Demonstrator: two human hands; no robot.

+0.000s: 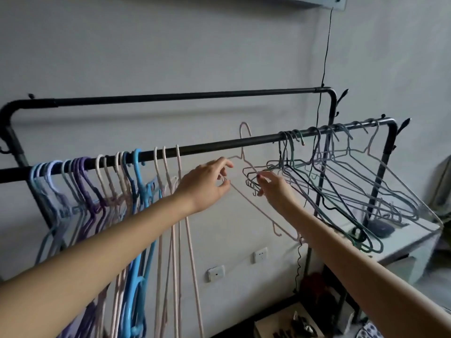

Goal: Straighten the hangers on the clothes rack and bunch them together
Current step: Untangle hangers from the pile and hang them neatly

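Bare forearms, black rack (219,145), grey wall (170,45).

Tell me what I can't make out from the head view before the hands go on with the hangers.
Head view only:
- Whether the pale pink hanger's hook is seated on the front rail: too thin to tell.
- What the right hand grips: tangled wire hangers, fingers partly hidden.
- Lower ends of the bunched hangers: covered by the left arm, cut off by the bottom edge.
- Floor items at bottom right: blurred.
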